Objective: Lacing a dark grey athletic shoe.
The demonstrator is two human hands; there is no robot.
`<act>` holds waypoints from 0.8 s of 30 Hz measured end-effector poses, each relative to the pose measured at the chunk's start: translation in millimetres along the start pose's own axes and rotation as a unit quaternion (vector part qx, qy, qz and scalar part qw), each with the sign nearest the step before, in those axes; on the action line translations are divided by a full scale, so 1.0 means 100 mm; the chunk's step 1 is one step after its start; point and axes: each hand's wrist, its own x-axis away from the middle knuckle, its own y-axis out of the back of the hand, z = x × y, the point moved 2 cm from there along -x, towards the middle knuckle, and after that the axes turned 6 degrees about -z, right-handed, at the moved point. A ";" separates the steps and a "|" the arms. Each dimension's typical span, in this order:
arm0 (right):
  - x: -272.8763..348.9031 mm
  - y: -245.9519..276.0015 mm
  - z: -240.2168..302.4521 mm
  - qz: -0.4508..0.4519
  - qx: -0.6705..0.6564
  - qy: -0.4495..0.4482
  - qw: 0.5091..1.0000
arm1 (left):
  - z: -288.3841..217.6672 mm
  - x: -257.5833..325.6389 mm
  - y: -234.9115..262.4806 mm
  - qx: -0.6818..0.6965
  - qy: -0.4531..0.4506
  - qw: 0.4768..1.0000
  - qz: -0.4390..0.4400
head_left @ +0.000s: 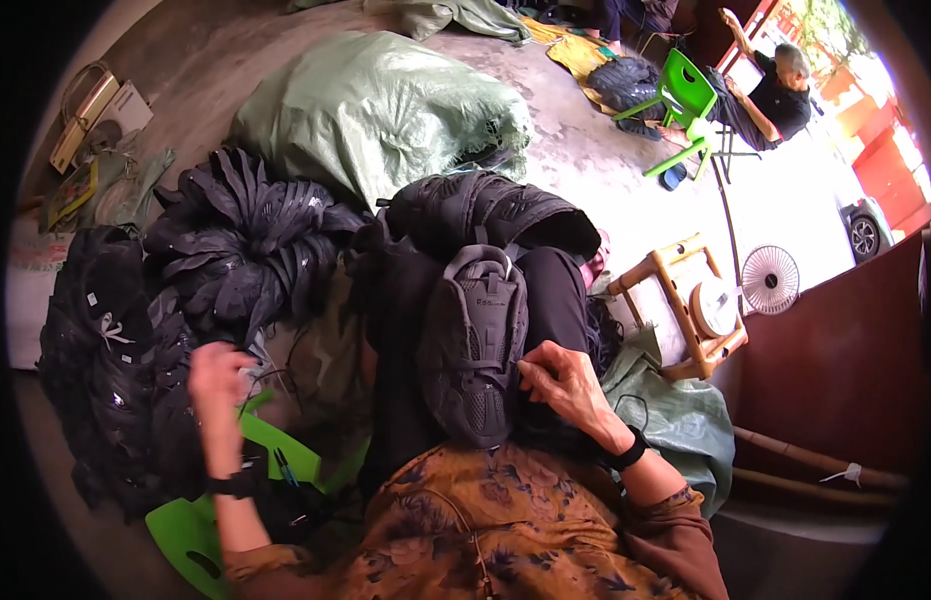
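- Resting sole-up on the person's lap, 1 dark grey shoe upper (473,345) lies lengthwise along the black-trousered leg (561,290), toe end toward the patterned brown shirt (506,530).
- Right hand (566,385): pressed against the right edge of the shoe upper, fingertips (527,372) pinched at its rim; whether anything thin sits between them is too small to tell.
- Left hand (218,375): raised out to the left, well apart from the shoe upper, fingers curled shut; a pale thread-like wisp shows just beside the knuckles, but I cannot tell if it is actually gripped.
- Both wrists carry a black band.
- Left of the lap: a fanned heap of black shoe pieces (241,240), and a second dark pile (106,360) with small white tags nearer the picture edge.
- Under the left forearm: a bright green plastic stool (191,535), a small pair of pliers (284,466) lying on it.
- Beyond the knees: a stuffed pale green sack (376,105) on the concrete floor.
- Right of the lap: a wooden stand (686,300) holding a white spool, and 1 small white fan (770,279) just beside it.
- Far back: a green chair (684,100), with another person (776,95) seated near it.
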 end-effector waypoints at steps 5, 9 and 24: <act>-0.01 0.03 0.01 0.010 0.014 -0.027 0.999 | -0.50 0.65 -1.58 0.017 -0.136 0.963 0.233; 0.01 -0.10 0.06 -0.103 0.229 0.186 0.950 | -0.68 0.92 -1.98 -0.016 -0.305 0.936 0.174; -0.02 -0.11 -0.01 -0.020 0.045 0.044 0.998 | -0.73 0.99 -1.88 -0.069 -0.289 0.946 0.132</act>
